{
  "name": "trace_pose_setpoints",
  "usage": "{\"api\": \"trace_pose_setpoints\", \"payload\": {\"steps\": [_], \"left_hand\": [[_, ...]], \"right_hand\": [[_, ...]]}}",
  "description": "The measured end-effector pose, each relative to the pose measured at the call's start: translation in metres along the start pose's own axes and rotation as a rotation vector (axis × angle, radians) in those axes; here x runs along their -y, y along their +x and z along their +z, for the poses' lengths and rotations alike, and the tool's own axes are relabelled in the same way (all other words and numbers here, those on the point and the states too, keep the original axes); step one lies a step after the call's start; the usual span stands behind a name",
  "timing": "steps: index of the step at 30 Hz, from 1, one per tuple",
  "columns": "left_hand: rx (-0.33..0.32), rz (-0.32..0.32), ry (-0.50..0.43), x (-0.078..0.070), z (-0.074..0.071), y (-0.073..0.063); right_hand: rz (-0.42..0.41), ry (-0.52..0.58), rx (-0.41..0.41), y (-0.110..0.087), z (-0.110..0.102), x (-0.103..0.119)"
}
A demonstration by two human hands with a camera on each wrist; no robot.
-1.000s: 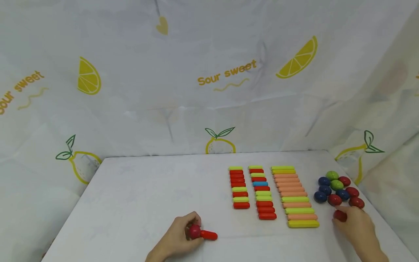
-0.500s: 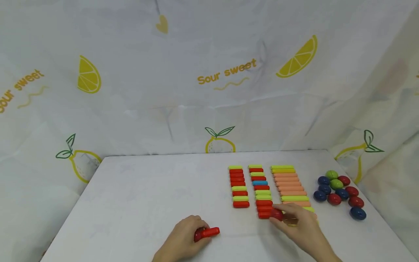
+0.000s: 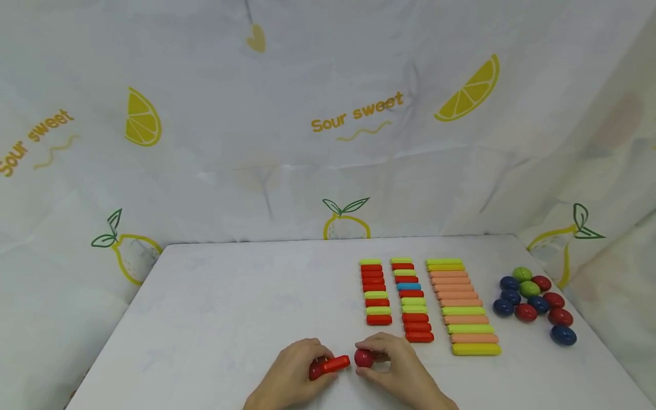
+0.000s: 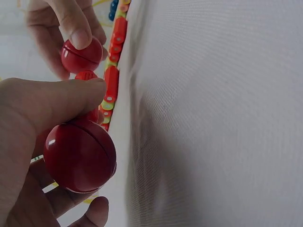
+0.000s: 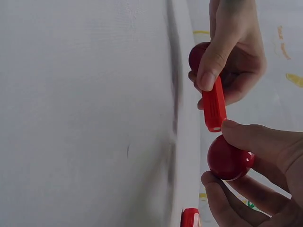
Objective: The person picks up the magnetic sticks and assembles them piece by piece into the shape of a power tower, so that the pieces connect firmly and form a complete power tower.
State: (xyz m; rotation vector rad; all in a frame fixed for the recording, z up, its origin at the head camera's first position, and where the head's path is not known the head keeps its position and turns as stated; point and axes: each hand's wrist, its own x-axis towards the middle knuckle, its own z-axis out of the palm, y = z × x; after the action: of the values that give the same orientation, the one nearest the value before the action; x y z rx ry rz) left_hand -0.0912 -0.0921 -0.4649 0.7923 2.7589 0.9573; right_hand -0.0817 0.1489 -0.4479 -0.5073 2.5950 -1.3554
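My left hand (image 3: 291, 371), at the front middle of the table, grips a short red ribbed rod (image 3: 336, 363) with a glossy dark red ball (image 4: 78, 156) at its near end. The left thumb lies along the rod. My right hand (image 3: 402, 367) pinches a second dark red ball (image 3: 364, 358) between thumb and fingers. This ball is close to the rod's free end, where the right wrist view shows a small pale spot on the red tip. Part of the left ball is hidden behind fingers in the head view.
To the right lie two columns of short rods, red (image 3: 379, 320), lime and one blue (image 3: 409, 286). Beside them is a column of longer peach (image 3: 456, 288), lime and yellow rods. Farther right sit several balls, blue (image 3: 563, 335), red and green, near the table's edge.
My right hand has carried a red ball from the group at the right to beside my left hand. The left hand has turned the rod slightly and shifted a little right.
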Motion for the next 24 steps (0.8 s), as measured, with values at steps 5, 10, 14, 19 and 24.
{"api": "trace_pose_setpoints", "payload": {"steps": [5, 10, 14, 19, 24], "left_hand": [[0.005, 0.016, -0.009, 0.0, 0.002, 0.001], [0.035, 0.025, -0.046, 0.0, 0.003, 0.002], [0.065, 0.015, -0.13, 0.001, 0.005, 0.004], [0.049, -0.001, -0.282, 0.005, 0.009, 0.005], [-0.038, -0.058, -0.441, 0.011, 0.01, 0.003]], "right_hand": [[-0.021, -0.009, 0.044, 0.005, 0.007, 0.002], [-0.043, -0.024, 0.054, 0.008, 0.012, 0.003], [-0.077, -0.006, 0.064, 0.011, 0.015, 0.004], [-0.056, -0.098, -0.019, 0.016, 0.012, 0.006], [0.055, -0.378, -0.253, 0.026, 0.001, -0.002]]}}
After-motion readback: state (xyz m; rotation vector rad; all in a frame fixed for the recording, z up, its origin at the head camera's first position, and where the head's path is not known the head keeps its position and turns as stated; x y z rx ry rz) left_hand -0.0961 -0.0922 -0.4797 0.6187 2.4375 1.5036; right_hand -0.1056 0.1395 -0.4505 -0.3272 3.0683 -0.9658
